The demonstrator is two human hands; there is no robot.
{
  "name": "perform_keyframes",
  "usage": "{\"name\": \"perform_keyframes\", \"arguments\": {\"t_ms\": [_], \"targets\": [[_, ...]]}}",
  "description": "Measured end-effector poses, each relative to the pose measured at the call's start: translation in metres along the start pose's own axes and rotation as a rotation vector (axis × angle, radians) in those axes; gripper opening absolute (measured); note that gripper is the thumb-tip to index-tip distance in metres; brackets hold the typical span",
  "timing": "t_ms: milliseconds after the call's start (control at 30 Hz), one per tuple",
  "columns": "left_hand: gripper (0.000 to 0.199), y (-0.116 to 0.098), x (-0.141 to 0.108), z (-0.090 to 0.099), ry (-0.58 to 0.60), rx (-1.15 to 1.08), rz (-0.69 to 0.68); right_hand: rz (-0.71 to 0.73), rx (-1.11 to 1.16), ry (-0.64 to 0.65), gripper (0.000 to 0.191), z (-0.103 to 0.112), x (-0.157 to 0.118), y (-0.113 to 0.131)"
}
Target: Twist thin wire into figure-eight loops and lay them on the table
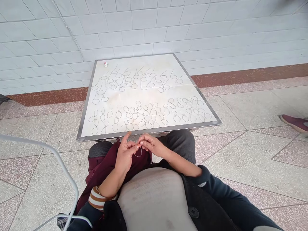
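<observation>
Between my two hands, just off the near edge of the table, is a thin wire bent into two loops [138,156], one above the other. My left hand [125,150] pinches it near the middle with thumb and fingers, the index finger reaching up toward the table edge. From the other side my right hand [152,144] grips the same wire, its fingertips close to the left thumb. On the white tabletop [144,94] lie many more wires: figure-eight loops [144,110] along the near half and single loops with straight tails [143,86] along the far half.
A metal rim [154,130] edges the table, which stands against a tiled wall [144,19]. A small white and red object [106,64] sits at its far left corner. A grey metal tube frame [60,160] stands at left. Another person's shoe [295,123] is at far right.
</observation>
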State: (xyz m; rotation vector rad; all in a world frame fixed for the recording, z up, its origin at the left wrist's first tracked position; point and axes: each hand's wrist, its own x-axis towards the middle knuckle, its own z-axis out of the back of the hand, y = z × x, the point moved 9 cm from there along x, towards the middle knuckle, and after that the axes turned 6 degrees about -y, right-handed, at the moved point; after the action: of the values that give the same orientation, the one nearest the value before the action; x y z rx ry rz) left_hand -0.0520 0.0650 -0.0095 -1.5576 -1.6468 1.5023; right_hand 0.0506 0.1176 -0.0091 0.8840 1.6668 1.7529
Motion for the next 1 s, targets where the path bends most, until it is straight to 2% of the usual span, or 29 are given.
{"name": "perform_keyframes", "arguments": {"t_ms": [133,433,500,633,700,800,1000], "targets": [[0.08,0.003,0.001,0.0,0.017,0.054,0.019,0.029,-0.025,0.009,0.023,0.002,0.0,0.003],[0.075,-0.002,0.001,0.004,0.017,0.175,-0.112,0.22,-0.106,-0.173,0.023,0.013,0.0,0.018],[0.072,-0.004,0.001,0.005,0.019,0.191,-0.136,0.189,-0.069,-0.165,0.024,0.014,0.0,0.016],[0.073,-0.006,0.001,0.004,0.035,0.206,-0.163,0.018,0.066,-0.048,0.027,0.008,0.0,0.004],[0.073,-0.006,0.001,0.002,0.047,0.219,-0.162,-0.045,0.129,-0.064,0.026,0.011,0.0,-0.001],[0.073,-0.006,0.0,0.0,0.054,0.243,-0.158,-0.087,0.195,-0.099,0.023,0.013,0.0,-0.006],[0.076,-0.007,-0.002,-0.003,0.082,0.234,-0.139,-0.118,0.275,-0.045,0.02,0.006,0.0,-0.009]]}}
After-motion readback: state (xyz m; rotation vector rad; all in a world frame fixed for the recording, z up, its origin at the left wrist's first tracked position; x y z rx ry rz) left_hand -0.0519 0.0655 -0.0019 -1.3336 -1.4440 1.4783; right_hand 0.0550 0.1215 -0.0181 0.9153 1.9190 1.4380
